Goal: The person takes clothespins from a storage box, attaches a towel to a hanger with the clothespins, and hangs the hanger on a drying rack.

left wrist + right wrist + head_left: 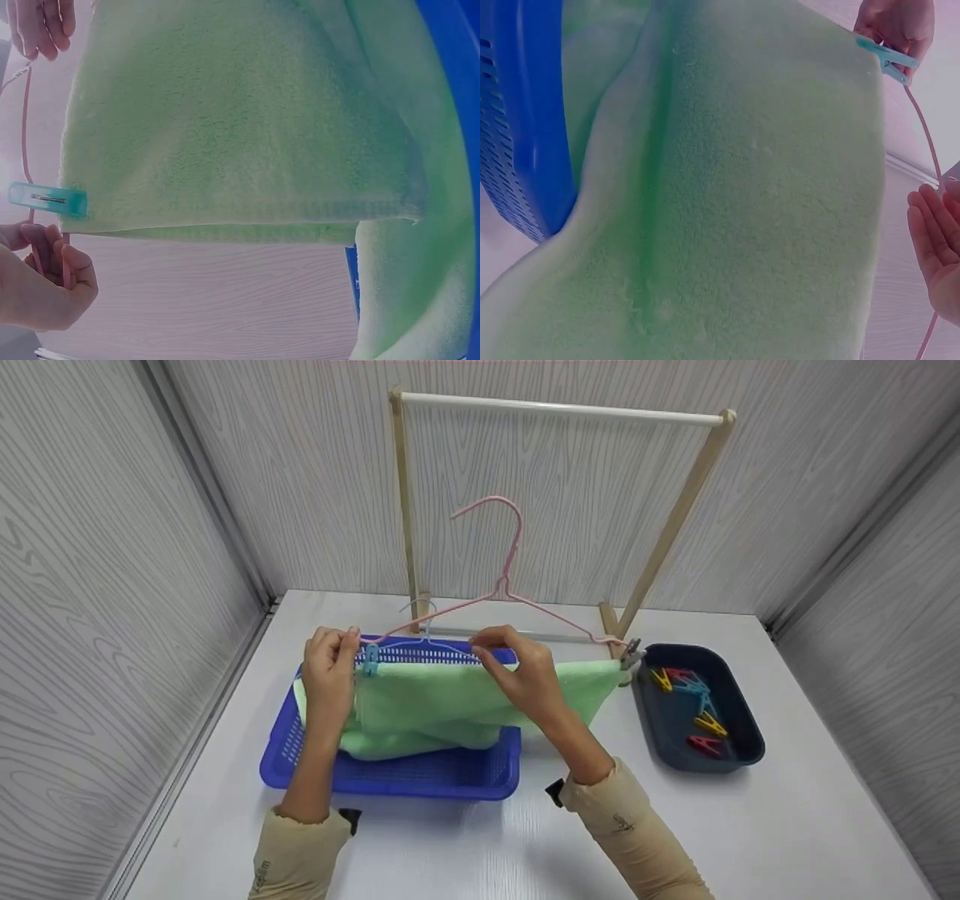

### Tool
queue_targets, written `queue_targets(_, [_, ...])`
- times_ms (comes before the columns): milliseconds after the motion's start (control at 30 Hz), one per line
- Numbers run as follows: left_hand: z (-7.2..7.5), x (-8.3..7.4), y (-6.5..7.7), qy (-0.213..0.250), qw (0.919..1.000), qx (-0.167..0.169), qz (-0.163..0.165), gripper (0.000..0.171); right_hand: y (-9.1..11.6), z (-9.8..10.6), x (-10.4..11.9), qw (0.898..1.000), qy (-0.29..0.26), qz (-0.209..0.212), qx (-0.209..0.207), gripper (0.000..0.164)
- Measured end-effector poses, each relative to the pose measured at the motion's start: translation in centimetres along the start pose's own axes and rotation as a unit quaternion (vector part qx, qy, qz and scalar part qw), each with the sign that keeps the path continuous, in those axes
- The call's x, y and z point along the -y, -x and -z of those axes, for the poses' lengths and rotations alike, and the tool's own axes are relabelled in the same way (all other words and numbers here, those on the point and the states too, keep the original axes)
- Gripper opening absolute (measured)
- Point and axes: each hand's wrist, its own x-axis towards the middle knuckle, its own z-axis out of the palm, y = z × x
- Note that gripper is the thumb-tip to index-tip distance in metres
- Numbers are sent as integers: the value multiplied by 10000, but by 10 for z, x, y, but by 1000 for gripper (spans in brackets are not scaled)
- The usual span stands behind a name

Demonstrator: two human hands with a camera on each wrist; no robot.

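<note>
Left hand (328, 667) gripped the hanger (503, 585), right hand (526, 671) loose; towel (427, 697) below was pegged both ends, not yet on the rail (562, 408) beyond.

I hold the pink hanger (504, 583) hook-up; the green towel (431, 691) hangs from its blue peg (371, 658) and, apparently, a grey peg (632, 654), partly over the basket (420, 786).

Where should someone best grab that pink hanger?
Probably at the pink hanger's neck, just below the hook, coming from above: that stretch is bare and central, while the green cloth hangs below, clipped near both ends.
</note>
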Motion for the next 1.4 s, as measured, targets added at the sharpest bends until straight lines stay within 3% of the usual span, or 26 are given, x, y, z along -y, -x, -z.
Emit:
queue_targets(100, [0,1,0,56,10000,-31,2,26,7,6,-8,9997,-93,-16,-233,13])
queue_targets(200, [0,8,-1,-2,10000,-19,59,26,28,6,-47,9980,-307,-8,-552,15])
queue_targets(267, [-1,16,-3,-27,9999,16,119,27,32,13,-49,9969,-283,-110,-723,15])
queue_targets(333, [-1,25,-4,-38,9998,60,188,29,33,21,-50,9962,-202,-145,-834,15])
queue_targets(433, [-3,39,-5,123,9997,96,209,32,19,44,-18,9957,49,-387,-845,14])
queue_targets(467, [-4,53,-6,380,9991,101,134,31,18,49,-18,9955,105,-410,-851,14])
queue_targets(567, [-5,59,-6,467,9987,115,185,31,19,61,-18,9945,195,-550,-874,14])
queue_targets(667, [-4,54,-5,326,9992,122,197,30,22,72,-20,9920,176,-680,-1049,14])
queue_targets(700, [-2,40,-3,71,9996,121,262,31,23,75,-21,9908,174,-724,-1133,14])
queue_targets(767, [-1,33,-2,-57,9997,120,226,29,25,82,-22,9876,130,-830,-1327,13])
queue_targets(900, [1,18,-1,-24,9998,109,190,26,28,97,-23,9790,80,-1078,-1726,12])
queue_targets(1167, [1,29,-1,-105,9996,130,211,30,36,125,-22,9585,239,-1747,-2238,12])
queue_targets(1400, [0,33,-1,-102,9996,72,265,33,41,139,-18,9362,25,-2463,-2509,16])
